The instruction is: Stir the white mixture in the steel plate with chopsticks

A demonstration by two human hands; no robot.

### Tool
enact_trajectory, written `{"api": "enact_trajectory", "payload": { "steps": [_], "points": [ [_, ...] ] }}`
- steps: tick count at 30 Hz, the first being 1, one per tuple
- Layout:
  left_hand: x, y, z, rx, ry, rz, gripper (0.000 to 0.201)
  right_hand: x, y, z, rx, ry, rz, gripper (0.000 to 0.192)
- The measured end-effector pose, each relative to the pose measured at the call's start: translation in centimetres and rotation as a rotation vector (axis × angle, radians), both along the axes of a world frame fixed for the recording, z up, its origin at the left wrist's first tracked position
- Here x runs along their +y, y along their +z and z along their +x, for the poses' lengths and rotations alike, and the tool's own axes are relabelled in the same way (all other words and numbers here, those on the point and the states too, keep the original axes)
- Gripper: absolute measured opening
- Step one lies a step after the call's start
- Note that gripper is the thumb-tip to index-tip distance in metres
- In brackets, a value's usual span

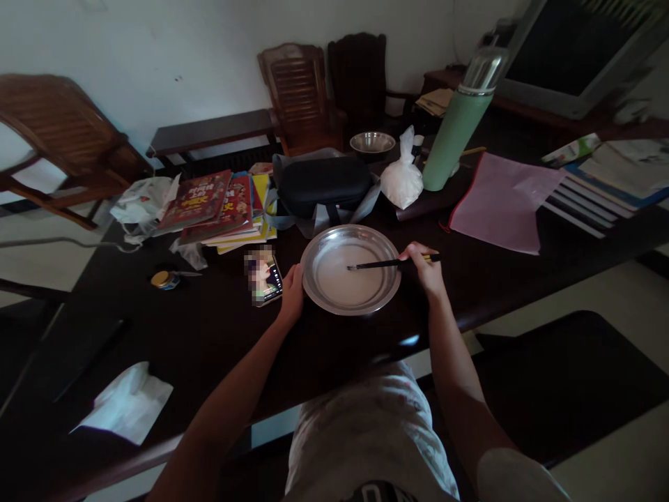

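A shallow metal plate (pixel 318 296) with a pale white layer in it sits on the dark wooden table (pixel 209 328) in front of me. My left hand (pixel 291 289) grips the plate's left rim. My right hand (pixel 424 267) holds a pair of dark chopsticks (pixel 379 264) whose tips rest in the white contents near the plate's middle. A phone (pixel 266 276) lies just left of my left hand.
Behind the plate: a black pouch (pixel 321 183), stacked books (pixel 219 206), a tied white bag (pixel 401 181), a green flask (pixel 460 125), a metal bowl (pixel 372 143), a pink folder (pixel 502 202). White tissue (pixel 125 404) lies front left. Wooden chairs (pixel 303 94) stand behind.
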State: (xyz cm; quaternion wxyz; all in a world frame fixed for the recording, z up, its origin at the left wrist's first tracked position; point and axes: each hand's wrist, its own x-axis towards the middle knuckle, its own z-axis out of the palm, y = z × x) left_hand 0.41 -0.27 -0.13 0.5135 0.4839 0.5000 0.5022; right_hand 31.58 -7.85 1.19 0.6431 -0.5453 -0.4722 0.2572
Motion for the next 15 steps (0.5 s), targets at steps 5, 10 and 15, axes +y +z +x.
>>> {"api": "enact_trajectory", "payload": {
  "steps": [5, 10, 15],
  "points": [
    [-0.03, -0.03, 0.00, 0.001, 0.006, 0.007, 0.060, 0.05, -0.01, -0.04, -0.029, 0.120, -0.040, 0.060],
    [0.09, -0.30, -0.14, 0.011, -0.018, 0.011, 0.064, 0.00, 0.09, -0.08, -0.006, -0.004, -0.008, 0.063],
    [0.11, -0.32, -0.15, 0.061, -0.015, 0.033, 0.067, -0.10, 0.27, -0.23, -0.035, 0.091, -0.053, 0.060]
  ]
}}
